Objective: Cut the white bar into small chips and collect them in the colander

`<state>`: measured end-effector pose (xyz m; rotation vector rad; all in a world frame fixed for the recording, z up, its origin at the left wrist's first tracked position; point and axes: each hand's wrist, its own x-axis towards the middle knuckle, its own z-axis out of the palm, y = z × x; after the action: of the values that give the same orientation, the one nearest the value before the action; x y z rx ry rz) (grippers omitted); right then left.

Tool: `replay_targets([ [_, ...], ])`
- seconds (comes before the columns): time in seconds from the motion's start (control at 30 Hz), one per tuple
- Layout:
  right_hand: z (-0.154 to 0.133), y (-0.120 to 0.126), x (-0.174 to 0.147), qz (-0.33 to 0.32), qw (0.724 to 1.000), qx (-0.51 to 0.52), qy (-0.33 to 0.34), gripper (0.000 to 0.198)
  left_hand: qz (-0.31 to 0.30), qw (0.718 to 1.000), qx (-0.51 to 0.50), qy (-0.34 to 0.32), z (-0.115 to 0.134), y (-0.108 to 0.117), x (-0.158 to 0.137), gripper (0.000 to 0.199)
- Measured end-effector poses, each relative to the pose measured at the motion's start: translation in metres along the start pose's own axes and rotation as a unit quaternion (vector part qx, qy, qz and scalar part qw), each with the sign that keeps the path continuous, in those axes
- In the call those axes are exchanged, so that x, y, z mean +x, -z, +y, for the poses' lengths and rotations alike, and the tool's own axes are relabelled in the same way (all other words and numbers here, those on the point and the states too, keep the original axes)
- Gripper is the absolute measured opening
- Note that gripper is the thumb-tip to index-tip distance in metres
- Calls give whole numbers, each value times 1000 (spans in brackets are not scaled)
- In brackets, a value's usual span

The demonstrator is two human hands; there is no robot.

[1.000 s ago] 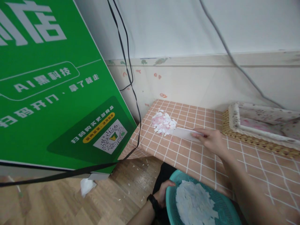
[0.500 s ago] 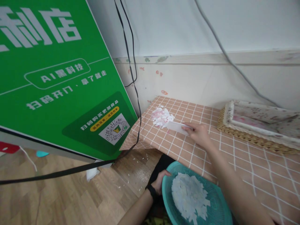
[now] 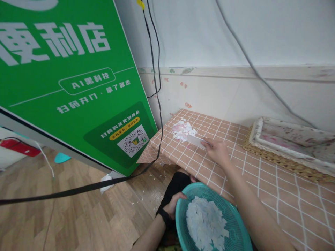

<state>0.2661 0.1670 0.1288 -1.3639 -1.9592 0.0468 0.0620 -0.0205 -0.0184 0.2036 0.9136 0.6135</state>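
Observation:
With my left hand (image 3: 174,205) I grip the rim of a teal plastic basket (image 3: 183,209) below the table's front edge. A heap of white paper scraps (image 3: 206,223) lies inside it. My right hand (image 3: 216,150) is closed on the end of a flat white strip (image 3: 196,141), perhaps card or plastic; its exact kind I cannot tell. The strip's far end touches a pile of white and pinkish paper scraps (image 3: 183,130) on the checked tablecloth (image 3: 209,164).
A wicker basket with a floral lining (image 3: 288,150) stands at the table's right. To the left leans a large green sign panel (image 3: 78,122), with a black cable (image 3: 160,122) hanging before the table corner. Small scraps dot the wooden floor (image 3: 125,219).
The view has shifted, so the sign shows further right. My right hand still holds the strip against the pile, and my left hand still holds the basket.

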Motion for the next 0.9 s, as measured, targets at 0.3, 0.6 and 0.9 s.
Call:
replay_targets([
  [0.3, -6, -2, -1, 11, 999, -53, 4, 29, 23, 999, -40, 10, 3, 9, -6, 34],
  [0.6, -11, -2, -2, -11, 999, 5, 40, 25, -9, 999, -45, 26, 8, 6, -5, 35],
  [0.9, -11, -6, -4, -5, 998, -6, 57, 26, -13, 1000, -14, 10, 15, 4, -6, 33],
])
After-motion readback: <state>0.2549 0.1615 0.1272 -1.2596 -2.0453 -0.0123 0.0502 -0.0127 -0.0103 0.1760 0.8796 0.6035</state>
